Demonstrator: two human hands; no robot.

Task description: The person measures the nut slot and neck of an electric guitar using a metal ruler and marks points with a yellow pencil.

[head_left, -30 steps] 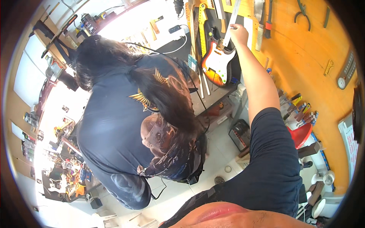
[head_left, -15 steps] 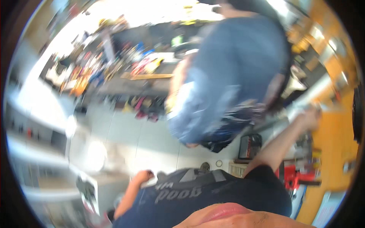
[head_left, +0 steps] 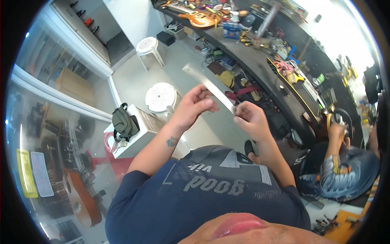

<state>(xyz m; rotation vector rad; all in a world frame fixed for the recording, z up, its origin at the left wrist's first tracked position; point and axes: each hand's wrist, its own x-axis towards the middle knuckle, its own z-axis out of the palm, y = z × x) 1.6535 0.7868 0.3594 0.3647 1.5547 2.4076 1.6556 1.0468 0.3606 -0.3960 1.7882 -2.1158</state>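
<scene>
A thin, straight, pale strip, looking like a metal ruler (head_left: pixel 219 94), slants in the air in front of my chest, its far end smeared by motion. My right hand (head_left: pixel 251 120) pinches the lower end between thumb and bent fingers. Just left of the strip is my left hand (head_left: pixel 194 106), its thumb and fingers apart and loosely curved. Its upper fingers come close to the strip's edge; whether they touch it I cannot tell.
A long dark workbench (head_left: pixel 231 46) carries tools and an orange guitar (head_left: pixel 200 18). White stools (head_left: pixel 162 97) and a white cabinet with a green bag (head_left: pixel 124 122) stand left. Another person (head_left: pixel 345 175) works at the right. Behind glass hangs an acoustic guitar (head_left: pixel 83 199).
My view has swung left, and the other person is now at the far right. My right hand has come from the wooden surface to my front, holding the ruler; my left hand has risen.
</scene>
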